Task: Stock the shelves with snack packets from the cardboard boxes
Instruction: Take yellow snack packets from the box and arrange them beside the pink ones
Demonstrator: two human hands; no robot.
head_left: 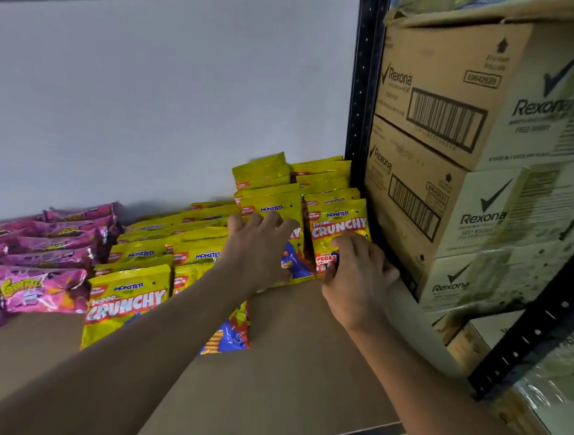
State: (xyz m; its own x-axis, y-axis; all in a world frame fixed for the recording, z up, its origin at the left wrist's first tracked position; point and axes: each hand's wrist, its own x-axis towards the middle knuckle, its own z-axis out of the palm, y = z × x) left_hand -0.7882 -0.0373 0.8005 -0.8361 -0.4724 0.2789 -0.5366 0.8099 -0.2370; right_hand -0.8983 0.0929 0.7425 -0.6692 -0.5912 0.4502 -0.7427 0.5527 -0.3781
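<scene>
Yellow "Crunchy" snack packets stand in rows on the brown shelf board [285, 354]. My left hand [256, 245] lies with spread fingers flat against the front packet of one row [295, 266]. Just right of it, my right hand [356, 274] has its fingers curled over the lower part of the rightmost front packet [338, 228], which stands beside the black shelf post [366, 86]. More yellow packets [124, 304] lean in rows to the left. Pink snack packets [39, 287] fill the far left of the shelf.
Stacked Rexona cardboard boxes [477, 95] fill the neighbouring bay on the right, past the post. A white wall [150, 103] closes the back of the shelf. A black diagonal frame bar [537, 333] runs at the lower right.
</scene>
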